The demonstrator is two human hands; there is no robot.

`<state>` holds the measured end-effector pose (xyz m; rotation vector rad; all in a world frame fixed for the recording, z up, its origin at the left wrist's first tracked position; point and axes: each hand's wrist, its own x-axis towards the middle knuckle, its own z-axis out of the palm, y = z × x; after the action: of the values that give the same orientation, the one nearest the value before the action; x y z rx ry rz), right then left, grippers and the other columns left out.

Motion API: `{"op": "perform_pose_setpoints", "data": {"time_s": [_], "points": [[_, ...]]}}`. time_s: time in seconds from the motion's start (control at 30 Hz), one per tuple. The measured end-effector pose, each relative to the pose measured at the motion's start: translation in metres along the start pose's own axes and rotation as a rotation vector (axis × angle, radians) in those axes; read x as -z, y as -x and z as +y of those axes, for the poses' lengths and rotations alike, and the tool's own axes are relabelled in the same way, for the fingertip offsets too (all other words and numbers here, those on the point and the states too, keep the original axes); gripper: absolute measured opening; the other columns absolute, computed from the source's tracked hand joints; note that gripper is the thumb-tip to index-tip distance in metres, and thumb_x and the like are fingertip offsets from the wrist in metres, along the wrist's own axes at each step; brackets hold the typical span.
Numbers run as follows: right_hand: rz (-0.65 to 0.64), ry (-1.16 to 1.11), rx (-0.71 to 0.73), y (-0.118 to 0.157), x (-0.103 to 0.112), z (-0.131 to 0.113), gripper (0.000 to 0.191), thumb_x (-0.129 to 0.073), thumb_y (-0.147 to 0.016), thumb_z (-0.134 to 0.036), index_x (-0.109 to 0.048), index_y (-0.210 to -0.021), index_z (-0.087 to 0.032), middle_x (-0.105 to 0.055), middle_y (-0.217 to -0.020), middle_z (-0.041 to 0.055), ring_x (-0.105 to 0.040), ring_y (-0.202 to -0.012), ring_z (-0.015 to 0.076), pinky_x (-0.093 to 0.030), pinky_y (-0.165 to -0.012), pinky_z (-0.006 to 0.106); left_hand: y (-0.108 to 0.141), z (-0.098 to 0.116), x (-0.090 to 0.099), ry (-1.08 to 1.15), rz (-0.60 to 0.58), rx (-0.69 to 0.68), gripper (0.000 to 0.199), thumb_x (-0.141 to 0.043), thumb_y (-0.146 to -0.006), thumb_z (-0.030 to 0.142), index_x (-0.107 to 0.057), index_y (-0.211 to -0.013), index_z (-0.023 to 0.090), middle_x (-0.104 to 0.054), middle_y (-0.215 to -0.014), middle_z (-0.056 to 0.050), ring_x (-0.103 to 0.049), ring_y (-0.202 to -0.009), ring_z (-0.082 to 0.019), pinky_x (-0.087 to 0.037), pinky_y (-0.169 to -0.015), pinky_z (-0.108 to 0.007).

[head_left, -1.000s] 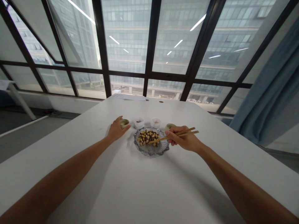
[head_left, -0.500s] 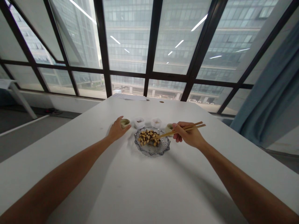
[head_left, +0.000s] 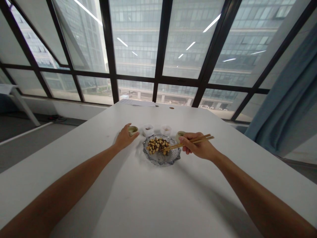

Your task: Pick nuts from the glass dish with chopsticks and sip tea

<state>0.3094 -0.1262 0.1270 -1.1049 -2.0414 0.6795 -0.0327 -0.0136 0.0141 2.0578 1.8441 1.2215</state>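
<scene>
The chopsticks (head_left: 176,145) had tilted lower, gripped in the right hand (head_left: 196,145), tips at the nuts (head_left: 155,144) heaped toward the glass plate's (head_left: 160,162) far left edge; beyond that edge, the left hand (head_left: 123,137) clasped a greenish cup (head_left: 133,130).

This looks like an office: beyond the smooth white worktop (head_left: 138,198) rise dark-framed glass windows (head_left: 158,79) mirroring straight white strip lights (head_left: 212,23) and facing a glass-fronted multi-storey building (head_left: 136,29); flat white papers (head_left: 142,103) lie on the worktop's far end, and right of it hangs a blue fabric curtain (head_left: 284,96).
</scene>
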Motion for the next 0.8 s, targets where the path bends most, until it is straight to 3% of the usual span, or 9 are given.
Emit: {"op": "perform_pose_setpoints", "data": {"time_s": [0.1,0.23,0.37,0.5,0.8], "points": [[0.031,-0.049,-0.042,-0.001,0.0,0.004,0.059,-0.06,-0.083,-0.074,-0.064,-0.063,-0.019,-0.067,-0.052,0.0046,-0.06,-0.04,0.013,-0.045,-0.036,0.021,0.0,0.001,0.0,0.007,-0.007,-0.003,0.069,-0.067,-0.084,0.052,-0.041,-0.14,0.021,-0.06,-0.14,-0.015,-0.061,-0.124,-0.027,-0.048,-0.105,-0.041],[0.17,-0.141,-0.099,-0.006,0.001,0.011,0.063,-0.064,-0.074,-0.081,-0.065,-0.064,-0.018,-0.066,-0.049,0.0047,-0.058,-0.036,0.0139,-0.044,-0.032,0.022,0.001,0.001,0.001,0.007,-0.016,0.008,0.07,-0.067,-0.084,0.053,-0.04,-0.14,0.021,-0.06,-0.14,-0.015,-0.062,-0.123,-0.026,-0.049,-0.104,-0.041],[0.295,-0.124,-0.061,-0.006,0.004,0.012,0.062,-0.063,-0.077,-0.079,-0.063,-0.061,-0.019,-0.066,-0.049,0.0052,-0.058,-0.036,0.0144,-0.047,-0.035,0.024,0.001,0.003,0.002,-0.023,-0.028,0.035,0.072,-0.066,-0.085,0.056,-0.039,-0.142,0.02,-0.062,-0.138,-0.016,-0.064,-0.121,-0.027,-0.05,-0.102,-0.041],[0.393,0.063,0.033,-0.001,0.004,0.004,0.057,-0.058,-0.086,-0.073,-0.066,-0.065,-0.02,-0.068,-0.053,0.0056,-0.062,-0.041,0.0166,-0.048,-0.04,0.027,0.002,0.007,0.005,-0.083,-0.047,0.085,0.081,-0.069,-0.081,0.061,-0.039,-0.143,0.019,-0.064,-0.135,-0.018,-0.064,-0.122,-0.032,-0.05,-0.101,-0.044],[0.314,0.528,0.302,0.01,-0.007,-0.014,0.054,-0.042,-0.1,-0.056,-0.059,-0.06,-0.023,-0.063,-0.052,0.0029,-0.055,-0.043,0.0135,-0.04,-0.048,0.027,0.003,0.007,0.007,-0.083,-0.049,0.084,0.078,-0.071,-0.079,0.058,-0.043,-0.142,0.021,-0.061,-0.139,-0.016,-0.061,-0.126,-0.034,-0.048,-0.105,-0.045]]}}
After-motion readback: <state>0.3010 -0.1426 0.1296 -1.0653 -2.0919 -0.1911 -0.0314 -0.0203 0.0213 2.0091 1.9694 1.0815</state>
